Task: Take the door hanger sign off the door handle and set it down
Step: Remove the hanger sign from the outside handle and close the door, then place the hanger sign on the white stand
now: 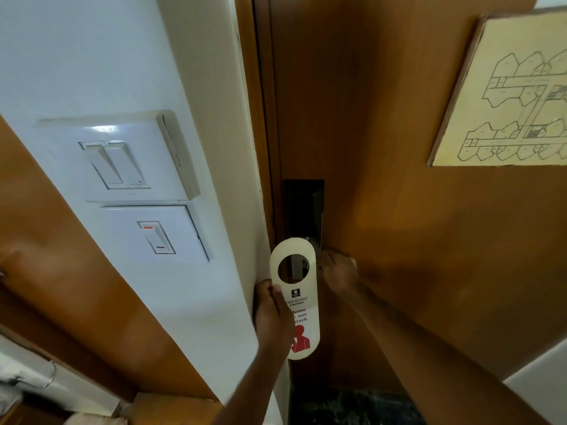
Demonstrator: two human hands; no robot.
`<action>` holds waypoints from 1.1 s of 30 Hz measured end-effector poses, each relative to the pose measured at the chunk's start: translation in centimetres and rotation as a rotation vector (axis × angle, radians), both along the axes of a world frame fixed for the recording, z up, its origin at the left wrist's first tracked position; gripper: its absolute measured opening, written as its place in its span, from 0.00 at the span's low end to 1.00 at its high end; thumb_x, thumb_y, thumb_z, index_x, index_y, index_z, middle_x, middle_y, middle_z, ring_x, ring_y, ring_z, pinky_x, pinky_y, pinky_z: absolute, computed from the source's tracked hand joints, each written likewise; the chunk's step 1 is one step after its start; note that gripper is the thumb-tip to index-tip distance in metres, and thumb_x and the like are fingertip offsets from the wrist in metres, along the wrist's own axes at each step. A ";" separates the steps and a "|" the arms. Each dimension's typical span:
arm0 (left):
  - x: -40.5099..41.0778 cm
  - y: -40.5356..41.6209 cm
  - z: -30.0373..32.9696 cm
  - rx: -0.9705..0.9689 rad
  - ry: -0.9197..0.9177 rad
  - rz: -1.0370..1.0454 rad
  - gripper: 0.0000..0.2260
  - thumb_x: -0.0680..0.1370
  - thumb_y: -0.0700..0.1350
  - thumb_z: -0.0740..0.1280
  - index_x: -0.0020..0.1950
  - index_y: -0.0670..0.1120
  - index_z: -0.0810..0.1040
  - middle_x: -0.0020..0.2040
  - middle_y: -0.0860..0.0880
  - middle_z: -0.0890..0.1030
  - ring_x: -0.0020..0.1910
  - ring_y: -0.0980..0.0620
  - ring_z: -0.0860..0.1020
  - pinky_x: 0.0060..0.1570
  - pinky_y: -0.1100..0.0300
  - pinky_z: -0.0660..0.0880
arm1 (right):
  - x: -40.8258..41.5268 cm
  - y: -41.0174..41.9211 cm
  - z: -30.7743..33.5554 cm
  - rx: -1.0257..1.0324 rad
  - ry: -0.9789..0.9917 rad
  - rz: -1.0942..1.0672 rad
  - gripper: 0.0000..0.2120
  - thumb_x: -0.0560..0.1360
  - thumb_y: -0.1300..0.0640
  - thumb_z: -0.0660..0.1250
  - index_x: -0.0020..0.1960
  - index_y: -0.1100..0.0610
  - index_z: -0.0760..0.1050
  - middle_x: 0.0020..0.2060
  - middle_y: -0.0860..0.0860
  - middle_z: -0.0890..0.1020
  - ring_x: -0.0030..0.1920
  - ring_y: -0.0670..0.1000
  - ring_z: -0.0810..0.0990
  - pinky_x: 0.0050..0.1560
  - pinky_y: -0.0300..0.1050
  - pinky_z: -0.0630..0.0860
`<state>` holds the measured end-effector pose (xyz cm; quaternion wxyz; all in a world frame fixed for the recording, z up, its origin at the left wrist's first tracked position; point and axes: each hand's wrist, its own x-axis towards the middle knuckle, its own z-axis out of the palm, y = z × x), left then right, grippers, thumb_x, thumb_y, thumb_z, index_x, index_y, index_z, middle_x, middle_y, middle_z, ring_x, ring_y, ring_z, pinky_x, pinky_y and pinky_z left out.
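Observation:
A cream door hanger sign [302, 289] with a round hole at the top, red "do not disturb" lettering and a red figure is upright in front of the lock. My left hand [273, 314] grips its left edge near the middle. Through the hole I see part of the metal door handle [297, 266]. The sign looks free of the handle, held just in front of it. My right hand [337, 273] is closed around the handle's end, just right of the sign. A dark lock plate [303, 207] sits above on the brown wooden door [399, 210].
A white wall [122, 72] at left carries two switch plates [122, 157]. A framed floor plan [503, 96] hangs on the door at upper right. Another wooden panel [61, 256] stands at far left, and dark floor [352, 406] shows at the door's foot.

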<state>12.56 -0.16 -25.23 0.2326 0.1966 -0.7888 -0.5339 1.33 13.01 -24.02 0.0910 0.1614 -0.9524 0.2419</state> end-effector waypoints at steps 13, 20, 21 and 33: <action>0.8 0.2 0.7 0.043 0.024 -0.038 0.06 0.83 0.46 0.58 0.56 0.46 0.72 0.53 0.44 0.83 0.51 0.46 0.84 0.45 0.49 0.84 | 0.8 0.8 3.6 0.243 -0.004 0.082 0.10 0.81 0.58 0.57 0.48 0.55 0.77 0.40 0.49 0.80 0.45 0.53 0.78 0.57 0.55 0.67; 0.9 -0.1 1.6 0.065 0.031 -0.071 0.05 0.83 0.45 0.58 0.56 0.47 0.72 0.51 0.46 0.83 0.47 0.49 0.84 0.39 0.58 0.83 | 2.2 1.1 5.7 0.023 -0.084 0.038 0.09 0.79 0.59 0.61 0.55 0.57 0.78 0.45 0.52 0.84 0.45 0.51 0.80 0.58 0.54 0.75; 0.9 -0.1 1.9 0.074 0.034 -0.075 0.05 0.83 0.45 0.59 0.55 0.47 0.73 0.50 0.47 0.83 0.46 0.51 0.84 0.36 0.63 0.81 | 3.0 1.4 5.4 -0.038 0.023 -0.006 0.10 0.78 0.61 0.63 0.58 0.57 0.78 0.51 0.52 0.84 0.52 0.51 0.80 0.61 0.54 0.74; 2.6 7.8 2.7 0.518 -0.059 -0.411 0.07 0.82 0.50 0.60 0.59 0.51 0.69 0.50 0.53 0.84 0.45 0.57 0.85 0.33 0.66 0.78 | 22.1 9.0 -5.0 -1.268 -0.591 -0.355 0.11 0.76 0.56 0.71 0.58 0.55 0.77 0.51 0.52 0.86 0.54 0.55 0.84 0.53 0.55 0.82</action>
